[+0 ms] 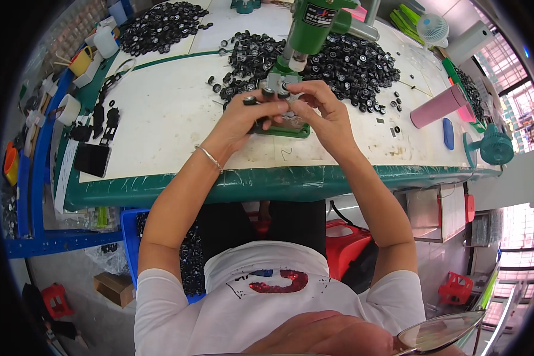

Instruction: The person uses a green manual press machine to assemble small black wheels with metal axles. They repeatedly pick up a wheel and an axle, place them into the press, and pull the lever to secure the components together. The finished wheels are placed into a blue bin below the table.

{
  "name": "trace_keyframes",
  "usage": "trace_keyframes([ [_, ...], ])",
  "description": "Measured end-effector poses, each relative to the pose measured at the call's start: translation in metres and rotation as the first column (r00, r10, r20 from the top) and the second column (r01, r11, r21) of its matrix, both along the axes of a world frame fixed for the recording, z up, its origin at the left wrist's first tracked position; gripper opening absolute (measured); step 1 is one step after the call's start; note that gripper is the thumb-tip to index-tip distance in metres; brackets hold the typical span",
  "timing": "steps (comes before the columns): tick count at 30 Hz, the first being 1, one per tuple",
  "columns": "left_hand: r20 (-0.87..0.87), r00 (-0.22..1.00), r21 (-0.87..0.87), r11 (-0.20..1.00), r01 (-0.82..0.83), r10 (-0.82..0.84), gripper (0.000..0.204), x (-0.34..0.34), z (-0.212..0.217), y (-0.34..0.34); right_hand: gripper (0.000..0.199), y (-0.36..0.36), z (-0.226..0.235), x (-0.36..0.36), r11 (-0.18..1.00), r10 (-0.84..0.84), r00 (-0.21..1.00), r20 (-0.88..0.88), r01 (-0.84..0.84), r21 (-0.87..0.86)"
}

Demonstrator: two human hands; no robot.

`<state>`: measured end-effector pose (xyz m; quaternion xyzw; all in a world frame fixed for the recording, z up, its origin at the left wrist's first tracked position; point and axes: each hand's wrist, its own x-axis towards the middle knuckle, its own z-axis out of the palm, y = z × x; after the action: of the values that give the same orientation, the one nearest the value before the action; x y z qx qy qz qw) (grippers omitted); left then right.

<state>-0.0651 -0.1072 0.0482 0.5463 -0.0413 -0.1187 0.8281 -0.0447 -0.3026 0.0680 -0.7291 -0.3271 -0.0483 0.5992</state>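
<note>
Both hands meet under the green hand press (307, 35). Left hand (246, 115) pinches a small black button (250, 100), steadying it; right hand (320, 113) pinches another part, with the black pile (350, 65) at one o'clock.

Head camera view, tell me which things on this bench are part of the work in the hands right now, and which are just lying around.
In use:
left hand pinching a small black round part
right hand, fingers by the press base
green hand press
pile of black round parts

Lying about:
pink tumbler
teal fan
black phone
tape roll
second pile of black parts
</note>
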Motion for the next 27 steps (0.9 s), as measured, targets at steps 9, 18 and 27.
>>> trace_keyframes([
  [9, 0.211, 0.953, 0.209, 0.942, -0.261, 0.217, 0.017, 0.035, 0.009, -0.003, 0.024, -0.064, 0.04, 0.05, 0.933, -0.286, 0.937, -0.202, 0.32, 0.162],
  [18, 0.323, 0.899, 0.194, 0.909, -0.367, 0.294, 0.017, 0.052, 0.006, -0.022, 0.03, -0.069, 0.129, 0.131, 0.937, -0.149, 0.979, -0.139, 0.185, 0.298],
  [27, 0.329, 0.907, 0.248, 0.902, -0.352, 0.263, 0.018, 0.053, 0.009, -0.017, 0.021, -0.003, 0.219, 0.158, 0.886, -0.071, 0.978, -0.197, 0.152, 0.438],
])
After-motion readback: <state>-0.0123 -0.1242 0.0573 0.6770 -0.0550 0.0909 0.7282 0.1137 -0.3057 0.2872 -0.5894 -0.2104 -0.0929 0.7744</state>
